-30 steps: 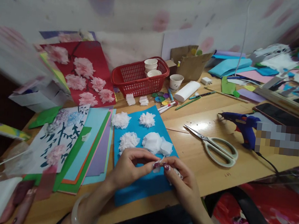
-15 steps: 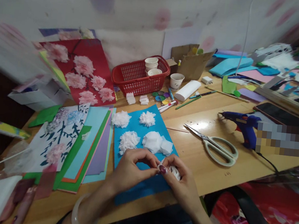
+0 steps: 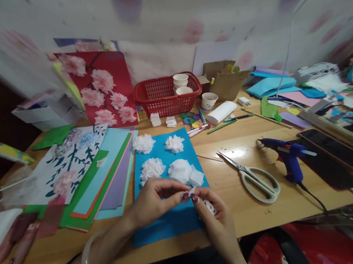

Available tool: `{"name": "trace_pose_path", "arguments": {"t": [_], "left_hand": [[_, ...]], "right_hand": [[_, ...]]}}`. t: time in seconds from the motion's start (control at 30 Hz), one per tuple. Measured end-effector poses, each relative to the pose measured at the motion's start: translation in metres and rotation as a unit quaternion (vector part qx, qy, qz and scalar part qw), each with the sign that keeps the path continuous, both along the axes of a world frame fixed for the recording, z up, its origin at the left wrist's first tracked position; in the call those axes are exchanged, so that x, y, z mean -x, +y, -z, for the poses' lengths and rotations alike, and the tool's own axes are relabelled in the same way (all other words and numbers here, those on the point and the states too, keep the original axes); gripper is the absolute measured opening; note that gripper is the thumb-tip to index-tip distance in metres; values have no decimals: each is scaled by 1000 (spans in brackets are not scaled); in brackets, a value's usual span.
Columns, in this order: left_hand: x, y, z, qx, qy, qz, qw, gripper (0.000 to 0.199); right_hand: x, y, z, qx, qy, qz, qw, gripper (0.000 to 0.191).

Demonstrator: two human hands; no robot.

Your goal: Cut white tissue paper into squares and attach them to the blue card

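Note:
My left hand and my right hand meet over the lower part of a blue sheet. Thumb and finger of each pinch a small piece of white paper between them. Further white folded paper is tucked in my right palm, partly hidden by the fingers. Beyond my hands, ruffled white paper flowers lie on the blue sheet, one at its left edge. Beside them is a pile of smoother white paper pieces.
Scissors and a blue glue gun lie to the right, near two phones. Coloured sheets are stacked left. Behind stand a red basket, a paper cup and a red flower picture.
The view has shifted slightly. My left thumb has come up beside the right thumb at the white piece, its nail now showing. A blurred patch over the phones is gone.

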State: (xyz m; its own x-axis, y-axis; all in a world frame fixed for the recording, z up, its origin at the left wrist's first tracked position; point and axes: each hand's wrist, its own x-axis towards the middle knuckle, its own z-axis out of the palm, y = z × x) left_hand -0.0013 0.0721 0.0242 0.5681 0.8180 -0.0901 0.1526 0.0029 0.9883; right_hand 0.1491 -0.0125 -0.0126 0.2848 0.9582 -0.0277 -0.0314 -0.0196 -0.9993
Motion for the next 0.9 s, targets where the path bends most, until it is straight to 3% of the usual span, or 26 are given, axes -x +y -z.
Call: {"name": "trace_pose_path", "arguments": {"t": [0.13, 0.63, 0.9], "left_hand": [[1, 2, -1, -53, -10, 4, 999, 14], [-1, -1, 2, -89, 12, -31, 995, 14], [-2, -1, 6, -90, 5, -45, 995, 14]], "right_hand": [[1, 0, 0, 11, -5, 4, 1000, 27], [1, 1, 5, -10, -17, 18, 1000, 24], [2, 2, -3, -24, -8, 13, 1000, 24]]}}
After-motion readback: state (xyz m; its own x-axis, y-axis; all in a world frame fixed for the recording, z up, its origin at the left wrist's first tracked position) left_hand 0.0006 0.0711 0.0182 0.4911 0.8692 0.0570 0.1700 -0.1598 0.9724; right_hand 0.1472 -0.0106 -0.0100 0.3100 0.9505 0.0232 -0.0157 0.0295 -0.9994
